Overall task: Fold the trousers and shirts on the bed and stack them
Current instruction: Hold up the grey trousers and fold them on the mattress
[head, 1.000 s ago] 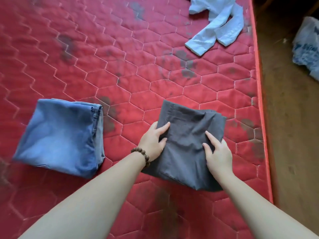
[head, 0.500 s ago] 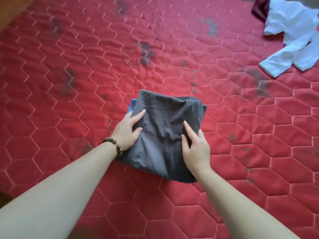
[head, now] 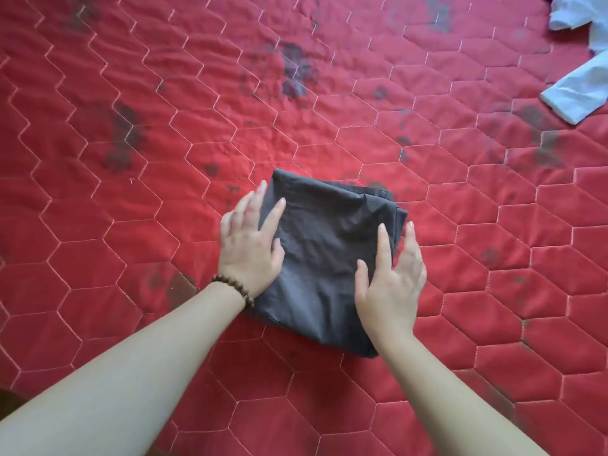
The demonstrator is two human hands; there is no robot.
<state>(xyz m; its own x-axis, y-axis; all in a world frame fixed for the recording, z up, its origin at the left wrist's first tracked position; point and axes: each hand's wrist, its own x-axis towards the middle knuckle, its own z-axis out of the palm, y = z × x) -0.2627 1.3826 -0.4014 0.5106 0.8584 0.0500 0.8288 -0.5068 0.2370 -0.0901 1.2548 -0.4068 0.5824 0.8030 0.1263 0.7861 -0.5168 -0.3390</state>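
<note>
**Both hands flat on the folded trousers**

I see the folded grey trousers (head: 329, 255) lying mid-bed (head: 164, 126), on the red quilted cover. My left hand (head: 251, 245) rests on their left edge, fingers straight and spread, holding nothing; a bead bracelet (head: 235, 287) sits at that wrist. My right hand (head: 391, 278) lies on the right edge, fingers likewise straight, gripping nothing. A white shirt (head: 572, 97) lies unfolded at the far right, well apart.
</note>
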